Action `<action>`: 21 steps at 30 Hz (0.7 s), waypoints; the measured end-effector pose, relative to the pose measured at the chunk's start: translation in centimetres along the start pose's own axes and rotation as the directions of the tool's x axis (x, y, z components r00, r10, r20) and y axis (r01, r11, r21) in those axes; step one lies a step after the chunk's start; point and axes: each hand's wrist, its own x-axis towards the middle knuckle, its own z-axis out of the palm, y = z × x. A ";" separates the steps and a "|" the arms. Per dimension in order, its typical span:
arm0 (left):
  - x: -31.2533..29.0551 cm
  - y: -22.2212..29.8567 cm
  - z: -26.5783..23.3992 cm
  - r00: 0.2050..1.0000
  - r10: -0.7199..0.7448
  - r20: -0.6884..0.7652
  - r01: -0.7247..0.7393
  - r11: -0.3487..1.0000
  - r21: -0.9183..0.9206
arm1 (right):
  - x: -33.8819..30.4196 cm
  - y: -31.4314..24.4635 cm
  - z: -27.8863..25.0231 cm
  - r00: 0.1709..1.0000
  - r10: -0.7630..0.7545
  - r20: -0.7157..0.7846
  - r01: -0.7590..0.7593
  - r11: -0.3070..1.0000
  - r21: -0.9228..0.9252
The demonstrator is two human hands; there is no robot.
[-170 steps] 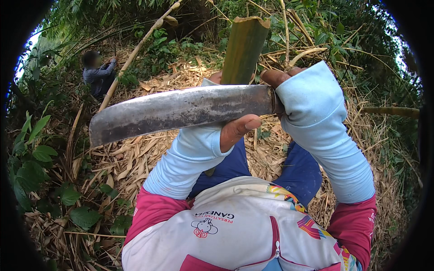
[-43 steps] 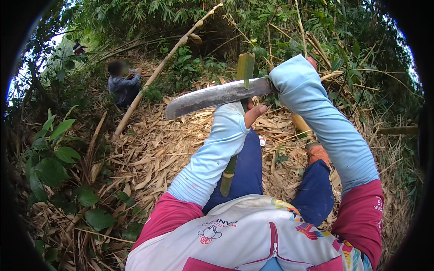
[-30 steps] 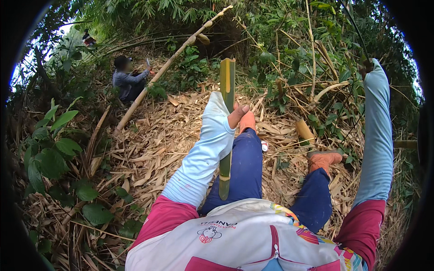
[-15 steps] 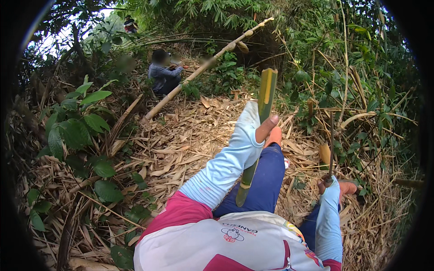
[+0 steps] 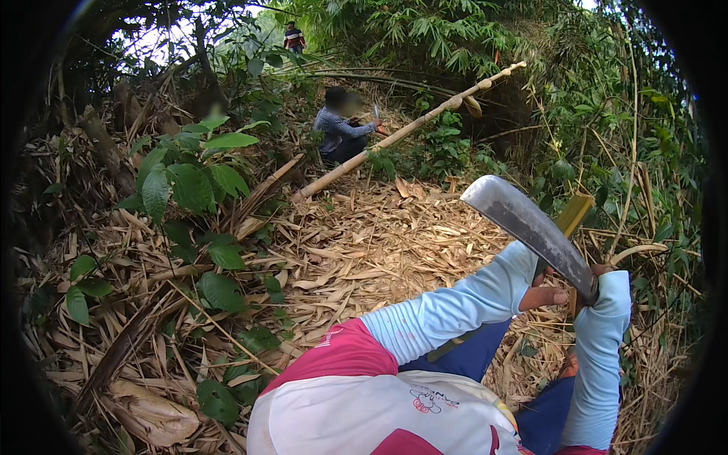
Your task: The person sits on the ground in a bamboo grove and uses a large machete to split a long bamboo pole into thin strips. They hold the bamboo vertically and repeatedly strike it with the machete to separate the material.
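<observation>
My left hand (image 5: pixel 544 296) is closed around a split length of green and yellow bamboo (image 5: pixel 575 212). The bamboo slants over my raised knee; its upper end shows behind the blade, and my left forearm covers much of its middle. My right hand (image 5: pixel 601 271) grips a machete (image 5: pixel 531 227) with a broad, dark, curved blade and a paler tip. That blade crosses in front of the bamboo, just above my left hand; whether they touch I cannot tell. The machete's handle and most of my right fingers are hidden by the hand and the pale blue sleeve.
Dry bamboo leaves (image 5: pixel 364 250) cover the ground. A long bamboo pole (image 5: pixel 409 130) leans diagonally ahead. Beyond it a person (image 5: pixel 339 129) squats with a blade in hand, and another person (image 5: pixel 294 38) is farther back. Leafy plants (image 5: pixel 189 182) grow at left, dry stalks (image 5: pixel 644 197) at right.
My right hand has raised the machete and swung it leftward across the bamboo. My left hand has moved right with the bamboo, closer to my right hand. The view has turned left.
</observation>
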 end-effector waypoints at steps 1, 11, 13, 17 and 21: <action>-0.1 0.1 0.2 1.000 0.029 -0.002 -0.029 0.997 0.070 | 0.5 -0.1 -0.1 0.999 -0.043 0.013 0.043 0.999 -0.031; -0.6 -1.9 0.9 0.985 0.172 -0.001 -0.172 0.985 0.007 | 2.5 -2.7 0.2 0.962 -0.269 0.034 0.271 0.953 -0.136; -0.6 -1.8 0.9 0.984 0.178 -0.031 -0.178 0.984 -0.002 | 2.8 -2.7 0.4 0.957 -0.285 0.050 0.289 0.952 -0.101; -1.1 -0.9 0.5 0.987 0.147 -0.064 -0.152 0.986 -0.069 | 3.7 -3.9 -0.6 0.941 -0.293 0.171 0.329 0.912 -0.245; -1.4 -1.2 0.6 0.988 0.101 -0.117 -0.115 0.986 -0.121 | 4.1 -3.6 -0.9 0.920 -0.192 0.342 0.302 0.903 -0.306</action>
